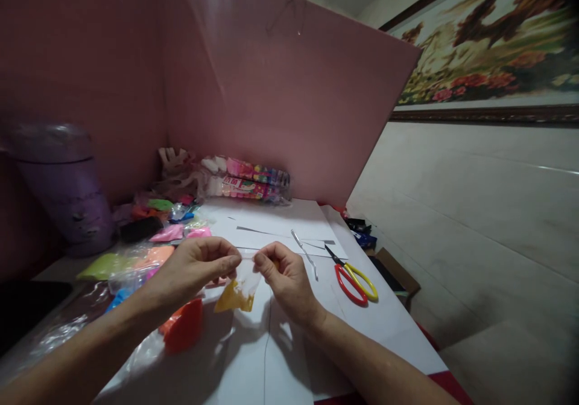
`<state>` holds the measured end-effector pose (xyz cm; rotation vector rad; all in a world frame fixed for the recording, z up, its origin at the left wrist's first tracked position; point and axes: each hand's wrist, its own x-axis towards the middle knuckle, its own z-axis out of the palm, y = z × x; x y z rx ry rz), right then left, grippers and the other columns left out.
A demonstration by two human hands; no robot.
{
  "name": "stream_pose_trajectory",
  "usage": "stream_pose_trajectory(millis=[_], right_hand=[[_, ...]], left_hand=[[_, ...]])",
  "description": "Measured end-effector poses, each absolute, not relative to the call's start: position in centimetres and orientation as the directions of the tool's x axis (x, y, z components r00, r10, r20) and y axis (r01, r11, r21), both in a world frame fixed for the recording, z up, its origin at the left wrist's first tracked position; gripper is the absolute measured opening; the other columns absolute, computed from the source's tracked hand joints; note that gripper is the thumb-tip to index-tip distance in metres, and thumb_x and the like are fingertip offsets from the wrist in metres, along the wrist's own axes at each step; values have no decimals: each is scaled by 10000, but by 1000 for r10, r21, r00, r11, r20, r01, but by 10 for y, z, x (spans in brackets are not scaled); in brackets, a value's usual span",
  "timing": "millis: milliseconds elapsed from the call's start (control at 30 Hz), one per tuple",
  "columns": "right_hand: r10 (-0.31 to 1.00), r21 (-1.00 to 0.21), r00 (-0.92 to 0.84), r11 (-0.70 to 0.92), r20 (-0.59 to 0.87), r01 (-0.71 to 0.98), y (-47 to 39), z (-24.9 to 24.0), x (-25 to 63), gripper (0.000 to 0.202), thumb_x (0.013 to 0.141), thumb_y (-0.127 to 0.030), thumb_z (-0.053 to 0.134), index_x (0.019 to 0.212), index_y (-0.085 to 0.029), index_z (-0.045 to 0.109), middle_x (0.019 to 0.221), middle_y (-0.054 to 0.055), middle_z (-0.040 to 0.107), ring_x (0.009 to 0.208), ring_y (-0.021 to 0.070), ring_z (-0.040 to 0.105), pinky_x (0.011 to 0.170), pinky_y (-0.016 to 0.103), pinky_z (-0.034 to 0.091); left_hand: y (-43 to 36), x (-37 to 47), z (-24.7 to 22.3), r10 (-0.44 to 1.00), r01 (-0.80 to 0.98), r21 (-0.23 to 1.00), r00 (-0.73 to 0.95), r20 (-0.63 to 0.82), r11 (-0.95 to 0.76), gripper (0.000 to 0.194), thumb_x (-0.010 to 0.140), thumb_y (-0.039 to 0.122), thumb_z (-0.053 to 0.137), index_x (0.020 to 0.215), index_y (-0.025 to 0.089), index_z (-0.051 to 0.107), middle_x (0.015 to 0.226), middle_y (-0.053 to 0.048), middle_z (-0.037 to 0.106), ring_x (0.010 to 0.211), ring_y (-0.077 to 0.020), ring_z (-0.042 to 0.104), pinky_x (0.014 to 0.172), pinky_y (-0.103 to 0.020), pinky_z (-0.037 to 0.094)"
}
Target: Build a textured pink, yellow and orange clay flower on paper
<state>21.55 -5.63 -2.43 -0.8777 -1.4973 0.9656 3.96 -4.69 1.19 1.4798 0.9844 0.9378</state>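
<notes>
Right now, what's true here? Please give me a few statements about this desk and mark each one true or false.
1. The left grip and right grip both pinch the clear bag. True.
2. Its contents are blue. False: they are yellow material.
3. The right grip holds scissors. False: the scissors lie on the white surface.
4. A purple container stands at the picture's left. True.
</notes>
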Motion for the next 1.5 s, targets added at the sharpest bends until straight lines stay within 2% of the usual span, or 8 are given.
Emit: stream_pose_trajectory(millis=[200,500,700,867,1133,1333,1500], right_hand=[[917,-920,-118,389,381,55,-57,-22,216,220,830,-336,607,706,-157,576,594,-27,530,505,81,366,490,224,295],[911,-906,-89,411,403,102,-59,-22,214,188,825,-304,603,711,-155,587,630,1,581,560,104,464,553,244,366],[896,-890,-85,444,436,105,-57,-25,215,187,835,-300,590,713,-160,583,647,4,583,566,107,463,556,248,366],[892,-894,-144,441,428,75,-58,-26,215,181,824,-318,613,739,-160,590,647,-5,565,572,106,454,556,244,364],[873,-864,-184,480,453,152,-64,-24,213,226,823,-345,608,704,-157,568,595,-33,485,523,87,361,491,224,301],[877,-867,-185,473,444,157,-64,-22,214,212,821,-330,600,698,-162,561,600,-29,490,527,91,367,495,229,303],[903,-895,-106,427,416,128,-59,-20,218,192,800,-319,614,693,-166,567,582,-31,493,517,93,367,489,231,297]], left_hand=[[-47,39,11,933,132,985,356,56,-110,229,691,381,692,663,159,644,598,17,595,555,-100,489,539,-207,404],[-47,41,5,926,121,977,358,121,-174,244,707,386,673,644,156,626,581,24,567,535,-96,468,510,-201,384],[-47,42,2,929,66,994,366,60,-90,241,680,367,722,796,165,659,694,6,622,639,-122,535,558,-210,412],[-49,44,6,924,151,968,358,137,-202,227,717,373,666,682,150,638,609,13,583,566,-104,473,521,-208,359],[-50,43,1,900,238,920,387,203,-310,195,745,336,608,661,160,624,580,27,548,562,-111,464,523,-215,357],[-50,45,1,909,191,944,374,183,-268,185,733,337,635,665,165,641,595,12,581,574,-126,496,539,-227,379],[-49,43,6,941,100,987,326,86,-125,232,685,377,701,725,151,668,666,-22,648,623,-147,559,567,-240,415]])
